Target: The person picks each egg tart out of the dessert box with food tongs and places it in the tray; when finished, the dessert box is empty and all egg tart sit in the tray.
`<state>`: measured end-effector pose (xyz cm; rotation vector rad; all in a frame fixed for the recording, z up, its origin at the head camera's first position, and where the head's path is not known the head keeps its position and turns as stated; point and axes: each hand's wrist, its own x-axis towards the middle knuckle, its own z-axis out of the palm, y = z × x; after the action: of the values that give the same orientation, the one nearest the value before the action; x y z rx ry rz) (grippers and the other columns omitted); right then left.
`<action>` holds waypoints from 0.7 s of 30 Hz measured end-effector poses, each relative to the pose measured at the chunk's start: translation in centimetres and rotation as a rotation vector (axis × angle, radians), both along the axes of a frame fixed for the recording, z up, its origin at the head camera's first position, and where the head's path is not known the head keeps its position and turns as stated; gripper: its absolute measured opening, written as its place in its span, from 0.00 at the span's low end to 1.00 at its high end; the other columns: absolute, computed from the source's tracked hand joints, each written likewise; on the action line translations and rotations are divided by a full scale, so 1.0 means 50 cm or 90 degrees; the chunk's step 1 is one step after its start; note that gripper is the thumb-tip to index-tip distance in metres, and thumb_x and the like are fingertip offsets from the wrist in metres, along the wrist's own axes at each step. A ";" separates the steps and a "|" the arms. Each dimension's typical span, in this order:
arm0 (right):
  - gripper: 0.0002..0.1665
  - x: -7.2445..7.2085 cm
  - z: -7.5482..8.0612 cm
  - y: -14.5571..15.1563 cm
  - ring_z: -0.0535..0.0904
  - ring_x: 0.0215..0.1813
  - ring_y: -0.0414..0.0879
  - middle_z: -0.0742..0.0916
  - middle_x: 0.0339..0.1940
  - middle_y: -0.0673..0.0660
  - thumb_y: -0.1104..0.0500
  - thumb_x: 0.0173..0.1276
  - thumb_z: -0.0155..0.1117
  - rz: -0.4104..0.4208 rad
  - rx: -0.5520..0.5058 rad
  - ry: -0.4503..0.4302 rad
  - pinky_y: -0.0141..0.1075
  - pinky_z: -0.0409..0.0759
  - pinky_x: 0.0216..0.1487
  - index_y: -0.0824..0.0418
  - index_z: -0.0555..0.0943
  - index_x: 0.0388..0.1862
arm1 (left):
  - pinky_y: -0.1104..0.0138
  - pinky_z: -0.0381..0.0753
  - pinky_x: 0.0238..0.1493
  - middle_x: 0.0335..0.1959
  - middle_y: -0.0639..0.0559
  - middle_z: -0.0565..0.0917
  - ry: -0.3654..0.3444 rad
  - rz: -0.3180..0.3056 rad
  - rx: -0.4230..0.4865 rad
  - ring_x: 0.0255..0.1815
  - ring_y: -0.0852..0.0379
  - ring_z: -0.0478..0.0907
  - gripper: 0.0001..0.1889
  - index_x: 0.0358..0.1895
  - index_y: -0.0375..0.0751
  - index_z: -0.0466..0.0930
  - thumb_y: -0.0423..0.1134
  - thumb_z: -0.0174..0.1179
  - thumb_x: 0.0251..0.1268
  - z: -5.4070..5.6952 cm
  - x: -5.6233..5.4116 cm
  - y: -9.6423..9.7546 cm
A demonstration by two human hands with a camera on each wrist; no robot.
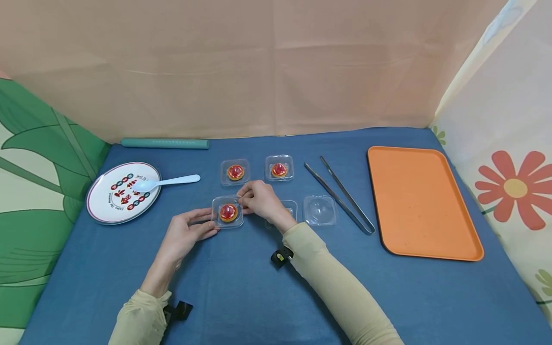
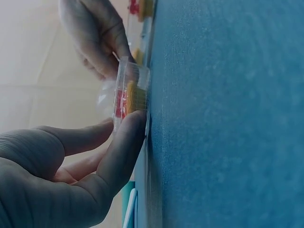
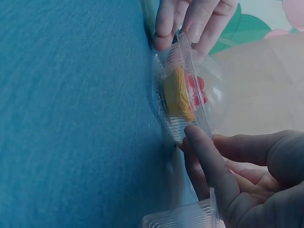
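Note:
A clear plastic box with a domed lid stands at the middle of the table, a small red-topped tart inside it. My left hand pinches the box's left edge between thumb and fingers. At the opposite side, my right hand pinches the rim near the right corner. The right wrist view shows the lid lying over the base, and the tart upright within. Behind it are two more boxed tarts, one at the left and one at the right.
Right of my hand lie a partly hidden clear container and another clear container piece. Metal tongs and an orange tray are farther right. At left are a printed plate, a white spoon and a green roller.

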<state>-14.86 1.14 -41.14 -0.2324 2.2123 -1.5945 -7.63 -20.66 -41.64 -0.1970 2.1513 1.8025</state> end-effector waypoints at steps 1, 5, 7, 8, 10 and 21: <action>0.08 0.001 0.000 0.000 0.90 0.37 0.51 0.90 0.41 0.65 0.73 0.80 0.60 0.003 0.001 0.003 0.35 0.93 0.39 0.74 0.85 0.50 | 0.65 0.89 0.55 0.68 0.22 0.76 0.001 0.000 -0.001 0.49 0.57 0.90 0.26 0.76 0.20 0.67 0.23 0.58 0.81 0.000 0.000 0.000; 0.08 0.003 0.001 0.000 0.89 0.36 0.49 0.91 0.41 0.65 0.72 0.81 0.60 0.002 -0.002 0.006 0.36 0.93 0.39 0.73 0.85 0.51 | 0.66 0.89 0.55 0.68 0.22 0.76 0.001 0.002 -0.004 0.49 0.58 0.90 0.26 0.76 0.20 0.67 0.23 0.58 0.80 0.002 0.002 0.001; 0.08 0.004 0.000 0.000 0.89 0.37 0.49 0.91 0.41 0.65 0.72 0.81 0.60 -0.003 -0.010 0.003 0.36 0.93 0.39 0.73 0.85 0.51 | 0.66 0.89 0.55 0.67 0.22 0.77 0.002 0.001 -0.007 0.49 0.57 0.90 0.26 0.76 0.20 0.67 0.23 0.58 0.80 0.002 0.001 0.001; 0.08 0.005 0.000 0.000 0.90 0.37 0.49 0.91 0.41 0.65 0.72 0.81 0.61 -0.006 -0.014 0.000 0.35 0.93 0.39 0.72 0.85 0.52 | 0.66 0.89 0.55 0.67 0.22 0.77 0.003 -0.001 -0.009 0.49 0.57 0.90 0.26 0.76 0.20 0.67 0.23 0.58 0.80 0.002 0.001 0.001; 0.08 0.007 0.000 0.000 0.90 0.38 0.50 0.91 0.42 0.65 0.72 0.81 0.61 -0.009 -0.024 -0.006 0.35 0.93 0.39 0.73 0.85 0.53 | 0.66 0.89 0.55 0.67 0.22 0.77 0.006 -0.003 -0.012 0.49 0.57 0.89 0.26 0.76 0.19 0.66 0.23 0.57 0.81 0.003 0.001 0.000; 0.11 0.012 -0.003 0.005 0.91 0.41 0.52 0.91 0.44 0.65 0.70 0.80 0.63 -0.009 -0.049 -0.013 0.39 0.94 0.42 0.71 0.85 0.57 | 0.66 0.89 0.56 0.67 0.21 0.76 0.020 -0.021 -0.005 0.49 0.58 0.89 0.25 0.76 0.18 0.65 0.22 0.55 0.81 0.003 0.001 -0.002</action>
<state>-14.25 1.38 -41.28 -0.2226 2.1446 -1.6837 -7.56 -20.74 -41.50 -0.1341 2.1701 1.7911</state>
